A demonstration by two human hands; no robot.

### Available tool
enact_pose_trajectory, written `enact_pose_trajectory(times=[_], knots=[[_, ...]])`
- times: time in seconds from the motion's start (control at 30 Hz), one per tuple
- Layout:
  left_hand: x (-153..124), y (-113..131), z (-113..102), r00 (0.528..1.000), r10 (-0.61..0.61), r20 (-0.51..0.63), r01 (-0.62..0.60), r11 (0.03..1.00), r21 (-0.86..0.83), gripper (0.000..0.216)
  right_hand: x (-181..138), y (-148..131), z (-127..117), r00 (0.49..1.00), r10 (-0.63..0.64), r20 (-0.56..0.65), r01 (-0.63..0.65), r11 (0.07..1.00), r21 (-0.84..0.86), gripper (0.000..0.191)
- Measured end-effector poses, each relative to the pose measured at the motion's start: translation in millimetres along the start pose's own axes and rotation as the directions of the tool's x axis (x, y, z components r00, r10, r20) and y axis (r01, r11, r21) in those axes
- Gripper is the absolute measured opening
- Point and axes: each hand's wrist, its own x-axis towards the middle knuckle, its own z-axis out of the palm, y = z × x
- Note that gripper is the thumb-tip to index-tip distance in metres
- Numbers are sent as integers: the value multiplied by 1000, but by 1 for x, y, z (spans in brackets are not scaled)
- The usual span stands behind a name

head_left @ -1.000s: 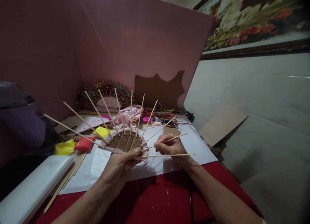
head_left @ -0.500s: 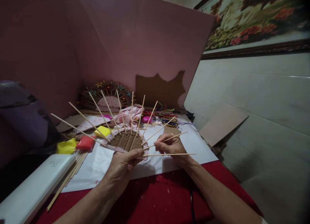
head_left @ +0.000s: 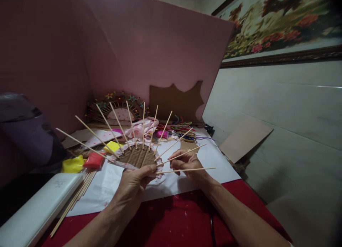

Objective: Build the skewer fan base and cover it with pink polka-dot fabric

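The left hand [head_left: 133,183] clamps the cardboard half-circle [head_left: 136,157] over white paper [head_left: 216,163]; the right hand [head_left: 191,164] curls at one stick [head_left: 198,147], whether gripping I cannot tell. Pink cloth [head_left: 141,127] and scissors [head_left: 188,137] crowd the far side, a red packet [head_left: 94,159] and white case [head_left: 40,208] the left. Bare paper spreads rightward; red surface [head_left: 173,218] shows nearest.

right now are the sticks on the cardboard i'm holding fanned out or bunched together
Fanned out: the sticks point outward from the curved edge of the cardboard, their outer tips well apart.
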Motion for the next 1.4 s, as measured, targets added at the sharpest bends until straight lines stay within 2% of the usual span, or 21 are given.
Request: enact_pose_trajectory(times=[0.2, 0.33, 0.53, 0.67, 1.0, 1.2, 1.3, 1.4], knots=[[3, 4, -4, 1000, 20, 9, -20, 1000, -14, 6, 0, -1, 3, 1000, -4, 5, 4, 1000, -20, 14], [3, 5, -4, 1000, 2, 25, -1, 1000, -22, 5, 0, -3, 5, 999, -27, 23, 26, 999, 45, 15], [4, 8, 0, 998, -61, 3, 61, 998, -19, 14, -2, 0, 6, 999, -39, -10, 39, 999, 15, 10], [4, 10, 1, 996, -90, -1, 90, 995, -37, 15, -3, 4, 7, 997, -72, 39, 70, 996, 47, 14], [6, 7, -1, 995, -85, 51, 89, 993, -76, 7, -9, -2, 12, 989, -92, 117, 109, 983, -149, 21], [6, 6, -2, 998, -69, 14, 70, 995, -73, 7, -12, -5, 12, 977, -184, 110, 206, 948, -243, 26], [6, 6, -2, 998, -64, 10, 64, 996, -60, 4, -9, -4, 9, 975, -212, 61, 220, 955, -201, 22], [6, 6, -1, 999, -51, 12, 52, 998, -45, 2, -6, -2, 8, 984, -178, -22, 174, 978, -117, 14]])
